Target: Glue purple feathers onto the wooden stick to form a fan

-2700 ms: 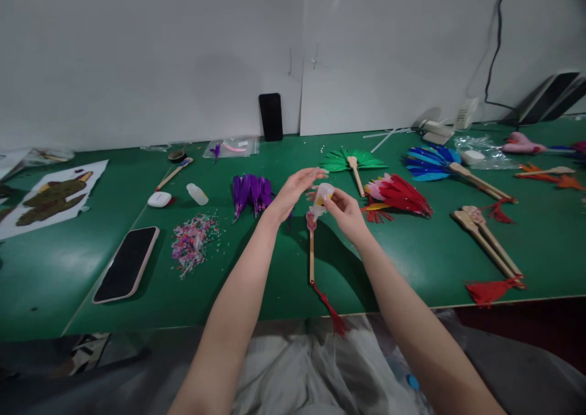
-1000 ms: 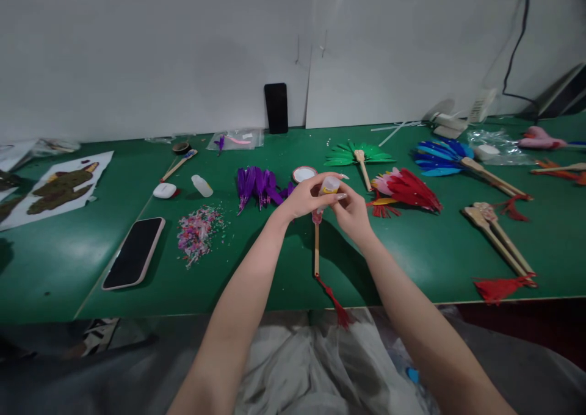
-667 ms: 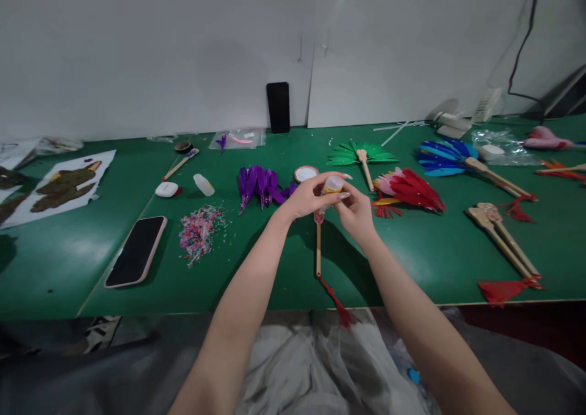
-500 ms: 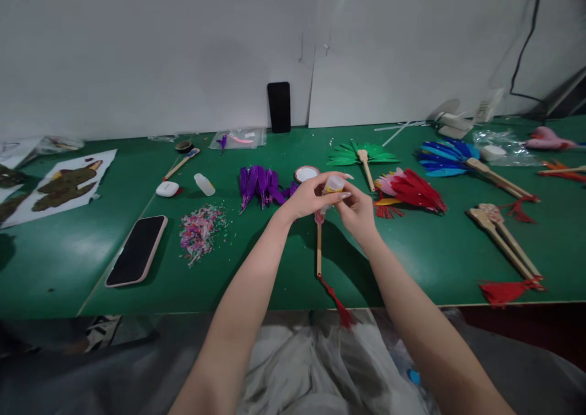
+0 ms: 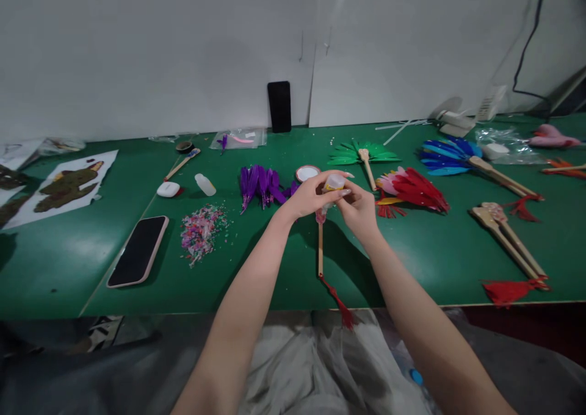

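Note:
Above the table's middle, my left hand (image 5: pixel 307 196) is closed around a small translucent glue bottle (image 5: pixel 334 182) with a yellow band. My right hand (image 5: pixel 359 212) is closed against the bottle's right side, its fingertips partly hidden. Directly below them lies a wooden fan handle (image 5: pixel 320 247), its pink-decorated head partly covered by my hands. A red tassel (image 5: pixel 341 308) trails from its lower end over the table edge. Behind my left hand are a round white lid or dish (image 5: pixel 307 173) and bundles of purple feathers (image 5: pixel 260 186).
Left are colored chips (image 5: pixel 201 233), a phone (image 5: pixel 138 251), a white case (image 5: pixel 168 189) and another small bottle (image 5: pixel 205 184). Right are a green feather fan (image 5: pixel 365 154), red feathers (image 5: pixel 414 189), a blue fan (image 5: pixel 451 157) and wooden handles (image 5: pixel 508 244). A black phone (image 5: pixel 279 107) leans on the wall.
Both hands keep their hold on the bottle above the handle, nearly unmoved. The whole view has shifted very slightly.

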`<state>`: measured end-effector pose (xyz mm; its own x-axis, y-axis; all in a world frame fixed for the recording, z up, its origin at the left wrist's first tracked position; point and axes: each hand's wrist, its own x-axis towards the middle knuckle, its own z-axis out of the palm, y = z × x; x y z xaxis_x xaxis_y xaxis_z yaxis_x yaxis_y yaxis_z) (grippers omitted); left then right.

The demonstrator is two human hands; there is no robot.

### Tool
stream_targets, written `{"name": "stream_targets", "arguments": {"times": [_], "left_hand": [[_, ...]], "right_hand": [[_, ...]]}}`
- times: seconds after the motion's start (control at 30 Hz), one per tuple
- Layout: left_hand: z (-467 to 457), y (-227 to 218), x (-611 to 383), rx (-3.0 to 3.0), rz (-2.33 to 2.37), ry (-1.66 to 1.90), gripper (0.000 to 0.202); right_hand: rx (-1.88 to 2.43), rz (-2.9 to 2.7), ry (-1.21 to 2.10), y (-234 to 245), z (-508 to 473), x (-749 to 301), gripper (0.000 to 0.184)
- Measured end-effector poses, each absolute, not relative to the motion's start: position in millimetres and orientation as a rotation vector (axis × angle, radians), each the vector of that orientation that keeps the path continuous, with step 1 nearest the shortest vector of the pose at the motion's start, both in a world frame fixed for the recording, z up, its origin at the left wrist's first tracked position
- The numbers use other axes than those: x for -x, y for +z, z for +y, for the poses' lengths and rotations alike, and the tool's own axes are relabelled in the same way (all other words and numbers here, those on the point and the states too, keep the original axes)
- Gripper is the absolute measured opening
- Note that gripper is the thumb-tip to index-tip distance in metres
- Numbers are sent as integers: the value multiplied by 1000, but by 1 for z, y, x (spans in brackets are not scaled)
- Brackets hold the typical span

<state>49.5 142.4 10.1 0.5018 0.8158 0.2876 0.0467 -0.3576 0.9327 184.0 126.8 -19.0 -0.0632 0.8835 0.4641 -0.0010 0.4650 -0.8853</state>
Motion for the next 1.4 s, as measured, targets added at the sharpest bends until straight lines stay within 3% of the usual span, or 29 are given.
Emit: {"name": "stream_targets", "arguments": {"times": [0.9,1.4], "left_hand": [[145,19,-49,-1825,717,1034,39],[132,32,-48,-1859,759,1020,42]], "right_hand": [[798,-1481,811,-8,131,-181,26],[776,-1405,902,-3,125,-183,34]]}}
